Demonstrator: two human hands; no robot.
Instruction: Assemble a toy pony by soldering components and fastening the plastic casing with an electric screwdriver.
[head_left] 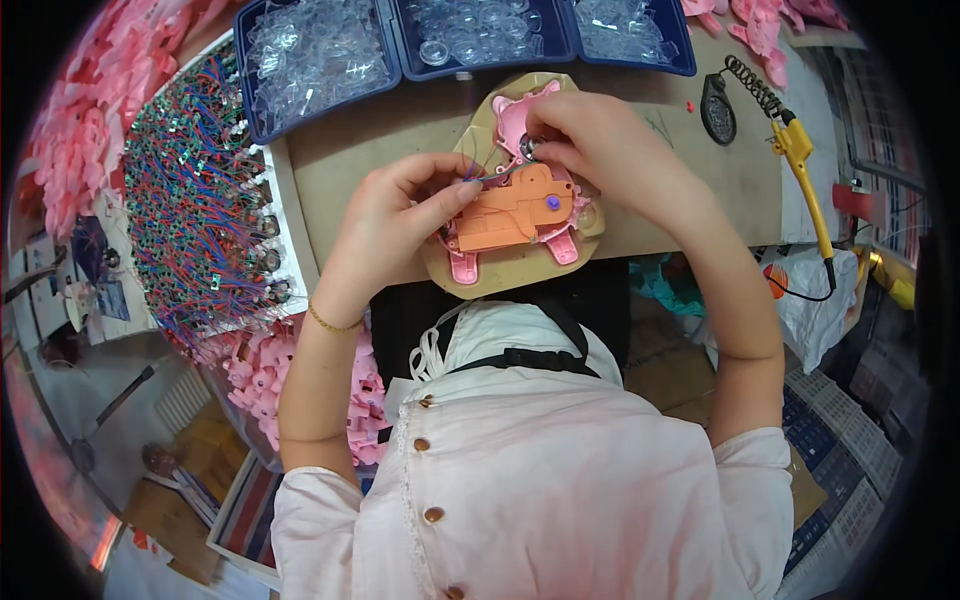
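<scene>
A pink plastic toy shell (pixel 512 118) lies on a tan wooden jig (pixel 497 272) at the bench's near edge. An orange inner block (pixel 512 208) with a purple dot sits in the shell. My left hand (pixel 392 222) rests on the block's left side, thumb and forefinger pinching thin blue wires. My right hand (pixel 598 148) reaches over the shell's upper part, its fingertips pressing a small round silvery part beside the wires.
Blue trays of clear plastic parts (pixel 318 55) line the bench's far edge. A tray of small wired boards (pixel 195 205) sits at left, pink shells (pixel 262 372) below it. A yellow soldering iron (pixel 808 175) and black stand (pixel 718 108) lie at right.
</scene>
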